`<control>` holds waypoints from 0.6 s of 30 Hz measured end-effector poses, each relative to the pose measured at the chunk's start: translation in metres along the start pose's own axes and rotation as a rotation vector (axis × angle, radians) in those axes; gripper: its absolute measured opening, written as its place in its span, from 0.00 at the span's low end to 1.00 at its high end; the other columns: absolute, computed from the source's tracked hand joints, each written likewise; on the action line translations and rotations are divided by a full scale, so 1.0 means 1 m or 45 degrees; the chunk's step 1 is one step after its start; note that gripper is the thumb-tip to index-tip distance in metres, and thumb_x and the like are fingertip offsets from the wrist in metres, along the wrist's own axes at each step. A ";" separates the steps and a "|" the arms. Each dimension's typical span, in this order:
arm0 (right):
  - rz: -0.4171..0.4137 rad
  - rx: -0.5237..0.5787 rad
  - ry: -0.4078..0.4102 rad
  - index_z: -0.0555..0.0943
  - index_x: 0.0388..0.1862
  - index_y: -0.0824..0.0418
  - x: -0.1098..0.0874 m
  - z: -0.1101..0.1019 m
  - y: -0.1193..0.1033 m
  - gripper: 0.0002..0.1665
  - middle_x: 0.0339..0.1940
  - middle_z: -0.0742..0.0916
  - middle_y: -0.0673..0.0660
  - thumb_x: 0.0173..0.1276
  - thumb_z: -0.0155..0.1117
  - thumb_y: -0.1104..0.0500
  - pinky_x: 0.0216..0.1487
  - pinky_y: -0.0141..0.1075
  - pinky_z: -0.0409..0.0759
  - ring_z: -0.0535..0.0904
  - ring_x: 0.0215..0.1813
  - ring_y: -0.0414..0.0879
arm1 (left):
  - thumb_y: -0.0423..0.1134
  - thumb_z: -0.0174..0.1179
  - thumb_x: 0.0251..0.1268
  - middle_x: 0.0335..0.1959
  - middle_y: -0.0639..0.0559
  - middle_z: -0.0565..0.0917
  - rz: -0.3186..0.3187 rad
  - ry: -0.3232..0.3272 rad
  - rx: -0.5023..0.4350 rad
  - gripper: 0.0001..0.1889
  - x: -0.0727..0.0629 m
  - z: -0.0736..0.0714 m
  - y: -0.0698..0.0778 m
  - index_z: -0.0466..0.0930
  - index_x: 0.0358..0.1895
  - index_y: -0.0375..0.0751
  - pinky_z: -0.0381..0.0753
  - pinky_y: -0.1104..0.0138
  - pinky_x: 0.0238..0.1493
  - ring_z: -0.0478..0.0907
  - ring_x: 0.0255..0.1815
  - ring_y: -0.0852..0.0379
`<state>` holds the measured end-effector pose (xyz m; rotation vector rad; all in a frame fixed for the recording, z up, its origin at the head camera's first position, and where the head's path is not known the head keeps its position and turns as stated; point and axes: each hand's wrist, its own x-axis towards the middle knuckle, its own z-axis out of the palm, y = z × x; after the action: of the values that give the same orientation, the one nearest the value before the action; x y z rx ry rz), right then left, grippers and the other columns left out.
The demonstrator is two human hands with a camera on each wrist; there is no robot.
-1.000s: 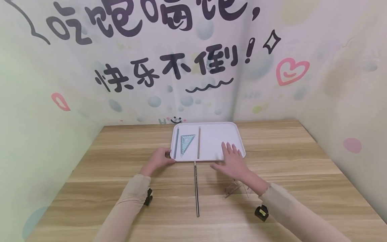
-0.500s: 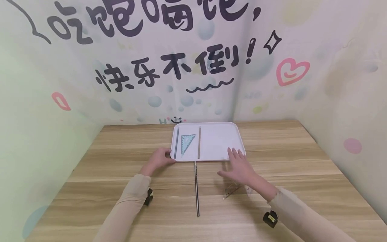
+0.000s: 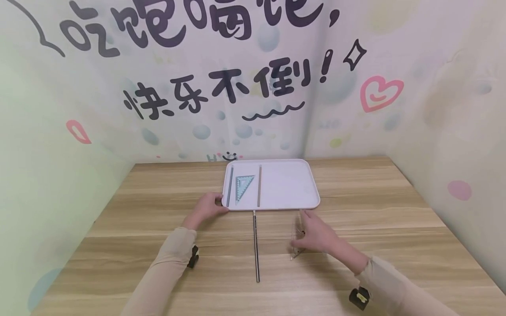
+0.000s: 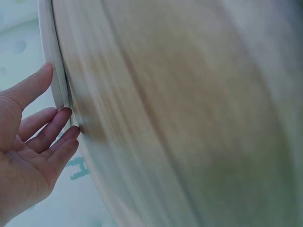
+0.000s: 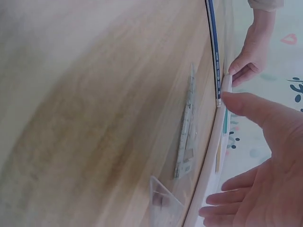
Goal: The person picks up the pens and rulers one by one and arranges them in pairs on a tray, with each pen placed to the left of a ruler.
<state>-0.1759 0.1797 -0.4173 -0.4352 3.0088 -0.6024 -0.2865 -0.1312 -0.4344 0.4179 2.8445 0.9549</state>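
At the left front corner of the white tray (image 3: 290, 186), my left hand (image 3: 207, 206) holds the edge, thumb against the rim and fingers at the side. The left wrist view shows the thumb and fingertips of the left hand (image 4: 40, 127) on the tray rim. My right hand (image 3: 319, 232) is low over a clear set square (image 3: 297, 253), partly hiding it. In the right wrist view the right hand (image 5: 265, 165) has thumb and fingers spread apart. Below it lie the clear set square (image 5: 186, 139) and a second clear triangular piece (image 5: 163, 205) on the table.
A dark striped pencil (image 3: 256, 248) lies on the wooden table (image 3: 138, 210), its end toward the tray. Inside the tray are a blue-grey pencil (image 3: 230, 186), a blue set square (image 3: 242, 186) and a brown pencil (image 3: 259, 186). A printed wall (image 3: 340, 127) rises behind.
My right hand has moved from over the tray's right front part back toward me, down over the clear set square. The left hand stays at the tray corner.
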 end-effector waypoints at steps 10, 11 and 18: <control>-0.004 0.003 0.032 0.69 0.52 0.79 -0.005 0.008 0.001 0.50 0.48 0.76 0.72 0.37 0.76 0.47 0.50 0.49 0.72 0.73 0.49 0.63 | 0.36 0.67 0.47 0.28 0.50 0.77 0.013 -0.004 0.015 0.13 0.000 0.000 0.001 0.81 0.37 0.35 0.67 0.63 0.36 0.67 0.31 0.55; 0.003 0.004 0.035 0.71 0.50 0.78 -0.006 0.009 0.000 0.49 0.46 0.77 0.71 0.36 0.76 0.47 0.48 0.48 0.73 0.74 0.47 0.61 | 0.36 0.67 0.47 0.28 0.50 0.77 0.012 -0.004 0.017 0.13 0.000 0.000 0.001 0.81 0.37 0.35 0.67 0.64 0.36 0.67 0.31 0.55; 0.069 0.032 0.004 0.75 0.39 0.72 -0.008 0.012 -0.004 0.40 0.33 0.74 0.59 0.30 0.79 0.48 0.36 0.39 0.72 0.69 0.33 0.47 | 0.37 0.67 0.48 0.29 0.50 0.77 -0.008 -0.007 0.030 0.13 0.001 0.000 0.000 0.81 0.38 0.35 0.67 0.64 0.35 0.67 0.31 0.55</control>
<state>-0.1664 0.1741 -0.4274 -0.3507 3.0015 -0.6371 -0.2874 -0.1308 -0.4350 0.4130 2.8530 0.9191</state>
